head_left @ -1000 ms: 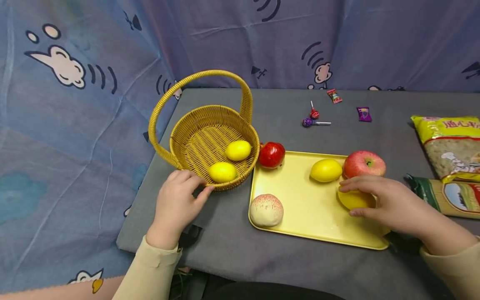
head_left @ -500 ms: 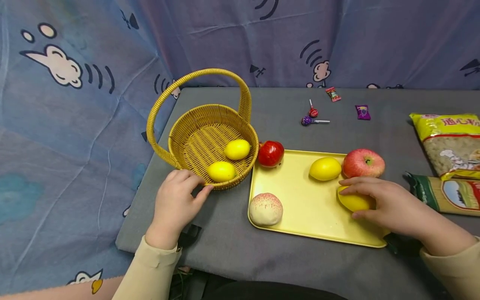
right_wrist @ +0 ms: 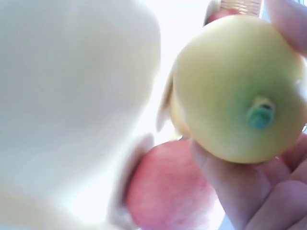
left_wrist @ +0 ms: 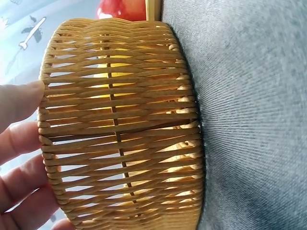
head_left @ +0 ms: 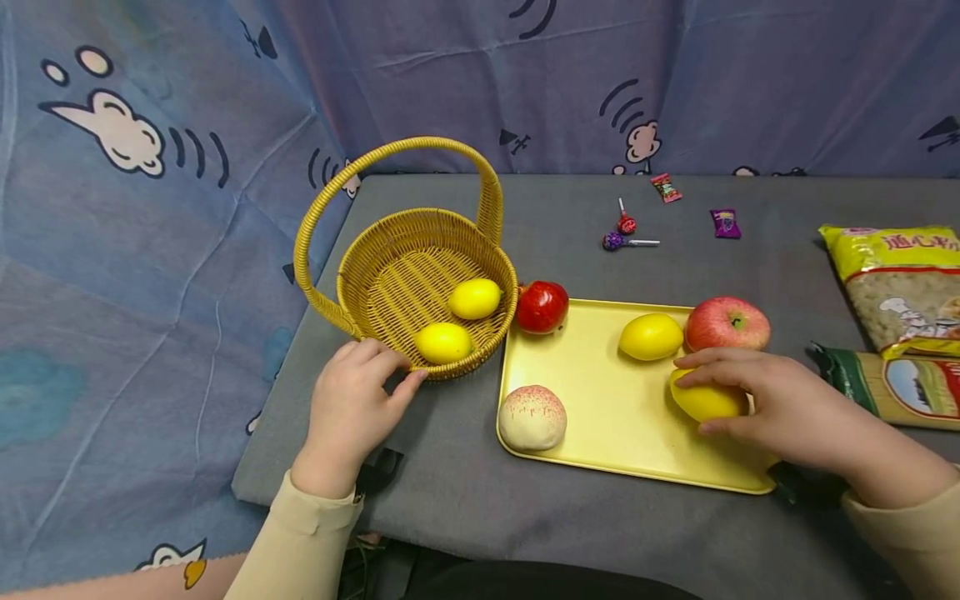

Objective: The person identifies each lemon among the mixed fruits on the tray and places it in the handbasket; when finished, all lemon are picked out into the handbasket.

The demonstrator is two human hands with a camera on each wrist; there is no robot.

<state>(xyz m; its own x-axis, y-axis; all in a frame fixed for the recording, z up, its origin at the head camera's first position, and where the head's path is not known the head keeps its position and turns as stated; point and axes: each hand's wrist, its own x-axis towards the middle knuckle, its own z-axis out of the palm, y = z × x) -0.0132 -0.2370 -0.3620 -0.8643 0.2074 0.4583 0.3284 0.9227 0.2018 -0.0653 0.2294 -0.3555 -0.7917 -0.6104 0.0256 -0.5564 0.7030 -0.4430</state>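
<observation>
The right hand (head_left: 791, 407) grips a lemon (head_left: 703, 402), partly hiding it; the left hand (head_left: 356, 408) pinches the basket (head_left: 369, 265) with two lemons (head_left: 443, 343) inside.

A golden-brown woven wicker basket (left_wrist: 144, 112) fills the centre, rim to the left, base to the right against ribbed grey cloth (left_wrist: 254, 115). A bare left hand (left_wrist: 26, 179) grips the rim. Something yellow (left_wrist: 122, 69) shows through the weave. At the top, a glossy red rounded object (left_wrist: 122, 8), partly cut off, sits beside a thin tan-yellow strip (left_wrist: 153, 10); pale blue patterned fabric (left_wrist: 62, 10) fills the upper left.
</observation>
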